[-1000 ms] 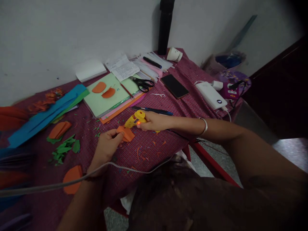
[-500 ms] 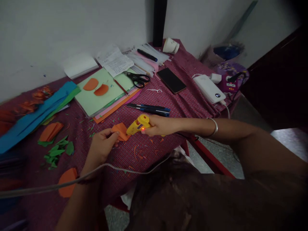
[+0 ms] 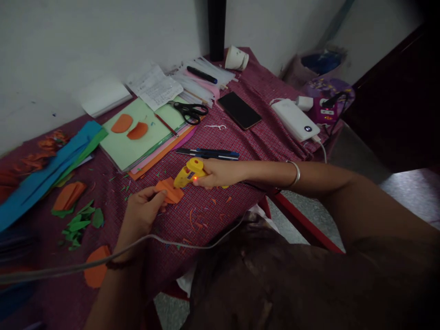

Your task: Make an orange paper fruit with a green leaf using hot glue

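Between the thumb and fingers of my left hand (image 3: 146, 205) is a folded piece of orange paper (image 3: 173, 192), held just above the checked cloth. My right hand (image 3: 218, 173) grips a yellow glue gun (image 3: 187, 173) with a small red light glowing on it. The gun's nozzle points down-left at the upper edge of the orange paper; whether it touches I cannot tell. Below the hands lie thin orange paper scraps (image 3: 195, 220). Left of my left hand are cut green paper leaves (image 3: 79, 222), a stack of orange petals (image 3: 68, 195) and another orange piece (image 3: 97, 268).
Behind the hands lie a box cutter (image 3: 209, 154), black scissors (image 3: 192, 112), coloured sheets (image 3: 120, 149), a phone (image 3: 239, 110) and a white power bank (image 3: 294, 120). Blue crepe paper (image 3: 51, 169) stretches along the left. A pale cable (image 3: 151, 236) crosses over my left forearm.
The glue gun nozzle has shifted from the right end of the orange paper to its upper edge. The whole view has shifted slightly.
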Motion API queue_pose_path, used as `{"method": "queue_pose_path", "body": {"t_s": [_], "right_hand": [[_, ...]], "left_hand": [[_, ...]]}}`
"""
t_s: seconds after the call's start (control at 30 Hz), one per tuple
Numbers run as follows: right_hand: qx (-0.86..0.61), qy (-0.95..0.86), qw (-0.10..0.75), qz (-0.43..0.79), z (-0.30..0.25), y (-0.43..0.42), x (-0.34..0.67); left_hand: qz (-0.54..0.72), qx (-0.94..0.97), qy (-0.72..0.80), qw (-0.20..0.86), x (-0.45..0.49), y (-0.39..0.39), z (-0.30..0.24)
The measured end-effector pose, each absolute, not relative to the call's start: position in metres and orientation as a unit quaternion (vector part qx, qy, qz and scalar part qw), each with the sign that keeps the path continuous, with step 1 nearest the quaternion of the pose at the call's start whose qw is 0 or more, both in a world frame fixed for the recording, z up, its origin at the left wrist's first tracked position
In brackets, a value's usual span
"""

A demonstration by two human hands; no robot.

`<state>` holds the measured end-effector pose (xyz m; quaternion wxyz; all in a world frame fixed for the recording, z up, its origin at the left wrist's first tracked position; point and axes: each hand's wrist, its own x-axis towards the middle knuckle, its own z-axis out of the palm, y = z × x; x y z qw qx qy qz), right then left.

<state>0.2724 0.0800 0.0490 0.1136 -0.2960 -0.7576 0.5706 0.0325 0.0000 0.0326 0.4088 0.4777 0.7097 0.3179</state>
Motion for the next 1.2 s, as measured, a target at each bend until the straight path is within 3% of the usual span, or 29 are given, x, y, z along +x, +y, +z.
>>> {"method": "queue_pose_path", "body": {"t_s": [0.13,0.2,0.33,0.43,0.53,0.63,0.73,0.9,1.2], "right_hand": [[-0.255,-0.766,0.054,0.588,0.051,0.078,0.284],[-0.24,-0.782,0.11,0.564,0.051,0.079,0.289],[-0.239,-0.852,0.253,0.39,0.054,0.088,0.3],[-0.259,-0.903,0.232,0.254,0.058,0.103,0.307],[-0.27,-0.923,0.191,0.195,0.06,0.114,0.312],[-0.247,-0.91,0.224,0.246,0.06,0.112,0.314],[-0.202,-0.853,0.267,0.4,0.057,0.098,0.312],[-0.178,-0.738,0.184,0.624,0.047,0.079,0.295],[-0.198,-0.758,0.176,0.597,0.039,0.084,0.274]], "left_hand": [[0.314,0.484,0.709,0.406,0.031,-0.001,0.033],[0.307,0.495,0.706,0.402,0.03,-0.002,0.035],[0.303,0.515,0.683,0.42,0.026,-0.004,0.039],[0.317,0.515,0.657,0.45,0.019,-0.008,0.038],[0.361,0.486,0.617,0.503,0.017,-0.011,0.037],[0.39,0.461,0.593,0.532,0.016,-0.01,0.036],[0.341,0.491,0.626,0.501,0.015,-0.007,0.034],[0.259,0.532,0.682,0.429,0.019,-0.003,0.034],[0.271,0.516,0.691,0.428,0.027,0.0,0.038]]}}
